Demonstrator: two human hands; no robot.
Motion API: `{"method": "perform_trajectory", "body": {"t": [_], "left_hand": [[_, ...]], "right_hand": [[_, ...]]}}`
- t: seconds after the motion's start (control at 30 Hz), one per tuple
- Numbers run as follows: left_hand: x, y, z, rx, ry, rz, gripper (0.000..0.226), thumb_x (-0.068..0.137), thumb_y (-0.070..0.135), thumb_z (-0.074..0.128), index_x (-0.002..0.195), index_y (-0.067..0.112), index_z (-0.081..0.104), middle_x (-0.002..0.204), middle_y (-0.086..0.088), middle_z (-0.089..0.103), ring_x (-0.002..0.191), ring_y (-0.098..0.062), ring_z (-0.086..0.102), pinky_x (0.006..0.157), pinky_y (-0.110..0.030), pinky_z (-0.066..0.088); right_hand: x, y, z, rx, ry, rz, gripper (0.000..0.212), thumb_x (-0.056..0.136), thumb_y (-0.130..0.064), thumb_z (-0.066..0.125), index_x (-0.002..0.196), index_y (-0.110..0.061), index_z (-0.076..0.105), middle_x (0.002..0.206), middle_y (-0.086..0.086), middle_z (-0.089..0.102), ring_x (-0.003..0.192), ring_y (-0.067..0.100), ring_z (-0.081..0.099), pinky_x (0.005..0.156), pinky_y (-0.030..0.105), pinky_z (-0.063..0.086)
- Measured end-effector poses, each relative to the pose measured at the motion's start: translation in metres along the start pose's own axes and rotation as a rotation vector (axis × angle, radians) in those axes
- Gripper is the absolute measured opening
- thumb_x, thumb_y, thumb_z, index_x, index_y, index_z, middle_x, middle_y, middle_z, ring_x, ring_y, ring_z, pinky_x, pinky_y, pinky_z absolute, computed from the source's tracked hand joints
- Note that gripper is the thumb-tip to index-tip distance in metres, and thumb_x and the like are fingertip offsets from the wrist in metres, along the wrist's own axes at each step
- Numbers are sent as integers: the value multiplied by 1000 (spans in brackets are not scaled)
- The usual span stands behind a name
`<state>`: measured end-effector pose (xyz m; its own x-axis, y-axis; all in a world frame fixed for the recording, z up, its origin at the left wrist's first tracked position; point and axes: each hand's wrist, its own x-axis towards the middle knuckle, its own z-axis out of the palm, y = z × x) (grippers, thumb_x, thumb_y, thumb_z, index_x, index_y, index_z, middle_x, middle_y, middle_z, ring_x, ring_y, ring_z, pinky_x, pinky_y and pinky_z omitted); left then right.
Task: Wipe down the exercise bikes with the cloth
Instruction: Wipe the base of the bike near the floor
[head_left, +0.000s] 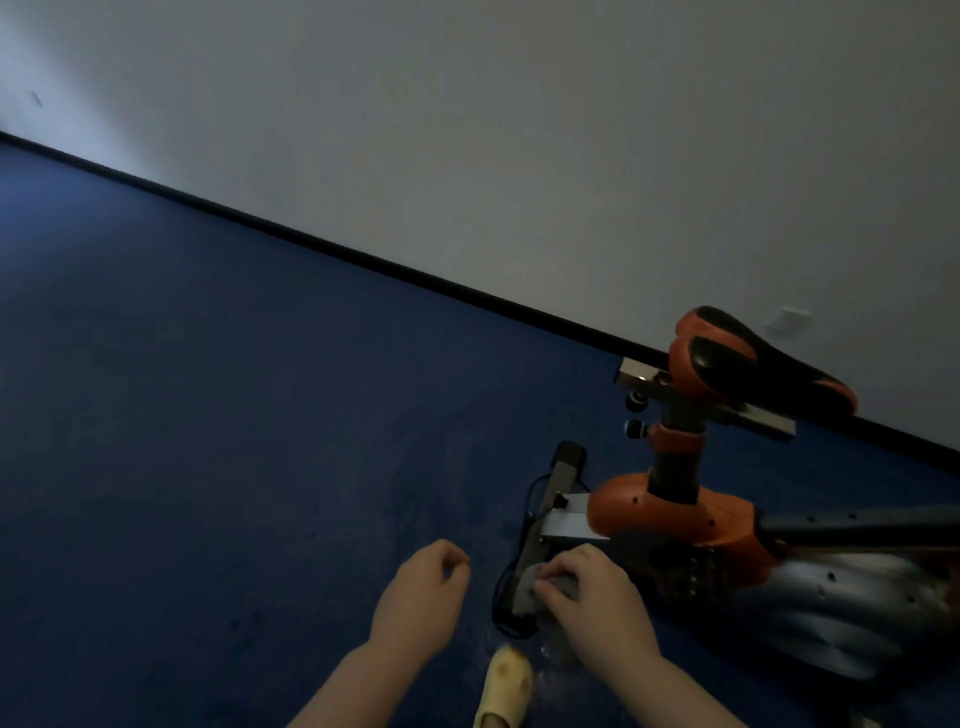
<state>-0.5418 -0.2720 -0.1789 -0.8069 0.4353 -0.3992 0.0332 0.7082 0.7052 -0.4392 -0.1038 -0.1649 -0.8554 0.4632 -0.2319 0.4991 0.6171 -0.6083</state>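
Right hand (592, 597) gripping crumpled grey cloth (530, 590), bike base bar (550, 514)

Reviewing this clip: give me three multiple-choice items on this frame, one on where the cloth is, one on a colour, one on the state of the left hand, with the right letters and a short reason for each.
1. Where is the cloth?
A. On the saddle
B. On the bike's floor bar
C. Lying on the carpet

2. What colour is the saddle?
A. Orange and black
B. Green
C. White

3. What is the left hand doing?
A. Gripping the cloth
B. Holding the saddle
C. Holding nothing

Answers:
1 B, the right hand presses it on the floor bar.
2 A, orange sides, black top.
3 C, its fingers are loosely curled above the floor.
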Motion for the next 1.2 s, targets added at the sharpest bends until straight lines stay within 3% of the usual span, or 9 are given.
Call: {"method": "perform_trajectory", "body": {"t": [0.13, 0.47, 0.63, 0.87, 1.07, 1.2], "left_hand": [[56, 22, -18, 32, -18, -4, 10, 94, 32, 47, 92, 35, 57, 87, 19, 60, 73, -1, 57, 58, -21, 43], [186, 63, -55, 11, -16, 8, 10, 93, 32, 48, 91, 36, 58, 87, 18, 60, 76, 0, 58, 60, -19, 44], [261, 54, -90, -14, -18, -14, 11, 92, 33, 49, 86, 40, 56, 87, 18, 62, 79, 1, 58, 68, -19, 48], [384, 67, -172, 123, -100, 97, 10, 93, 33, 48, 92, 37, 57, 90, 19, 61, 79, 1, 58, 69, -25, 52], [478, 123, -206, 202, -193, 213, 12, 93, 29, 47, 94, 33, 59, 89, 18, 62, 83, -2, 60, 76, -29, 53], [512, 169, -177, 193, -332, 326, 12, 93, 29, 49, 95, 31, 61, 90, 18, 61, 83, 0, 59, 76, -28, 51]], "right_hand": [[63, -10, -17, -7, 2, -20, 5, 85, -35, 64, 83, -31, 64, 94, -15, 53, 82, 1, 49, 68, 20, 39], [199, -36, -43, 2, 33, -24, 4, 84, -32, 66, 82, -30, 64, 92, -12, 53, 84, 3, 51, 76, 23, 43], [272, -66, -29, 10, 32, 7, 4, 84, -33, 65, 81, -30, 65, 91, -14, 53, 82, 2, 51, 72, 22, 41], [377, -118, -21, 71, 112, 143, 10, 84, -32, 66, 76, -33, 61, 90, -14, 53, 79, -1, 50, 67, 15, 36], [438, -137, -40, 208, 318, 260, 12, 83, -30, 69, 74, -33, 62, 88, -15, 55, 82, -2, 53, 68, 11, 37], [451, -112, -66, 234, 449, 419, 15, 81, -29, 70, 71, -34, 61, 86, -14, 56, 83, 2, 55, 74, 23, 43]]}}
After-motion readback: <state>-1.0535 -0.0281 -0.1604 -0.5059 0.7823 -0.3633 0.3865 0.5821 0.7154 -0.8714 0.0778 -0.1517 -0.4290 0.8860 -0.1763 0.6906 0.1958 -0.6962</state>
